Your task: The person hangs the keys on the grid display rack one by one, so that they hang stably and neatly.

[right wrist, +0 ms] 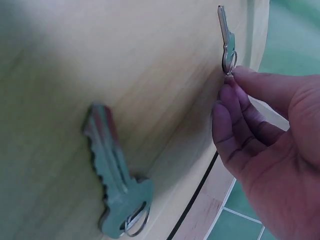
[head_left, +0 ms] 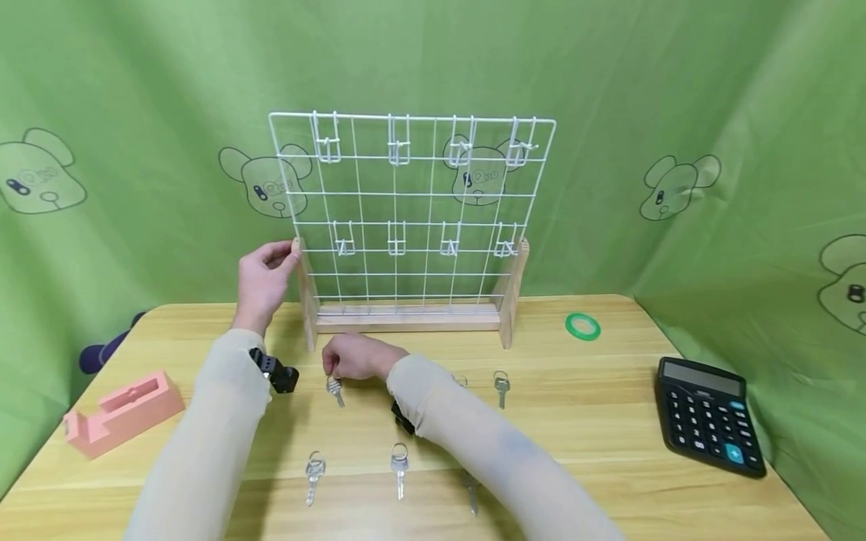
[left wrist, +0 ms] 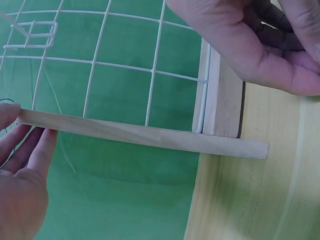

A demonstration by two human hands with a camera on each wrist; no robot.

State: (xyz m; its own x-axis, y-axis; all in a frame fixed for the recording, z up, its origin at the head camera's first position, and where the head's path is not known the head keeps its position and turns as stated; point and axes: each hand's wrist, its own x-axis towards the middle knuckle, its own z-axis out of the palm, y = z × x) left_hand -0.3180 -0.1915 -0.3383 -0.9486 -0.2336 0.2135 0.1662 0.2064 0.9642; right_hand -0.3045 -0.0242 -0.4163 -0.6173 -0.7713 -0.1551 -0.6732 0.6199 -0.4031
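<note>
My left hand pinches the top of the left wooden post of a white wire grid rack. In the left wrist view, the thumb and fingers hold that post from both sides. Low over the table, in front of the rack, my right hand pinches the small ring of a silver key between thumb and fingertips. The right wrist view has this key hanging past the fingertips, with another key closer to the camera. Several white hooks hang on the grid in two rows.
More ringed keys lie on the table, including one front left, one front middle and one right; the right sleeve partly covers others. A pink tape dispenser is left; a green ring and black calculator are right.
</note>
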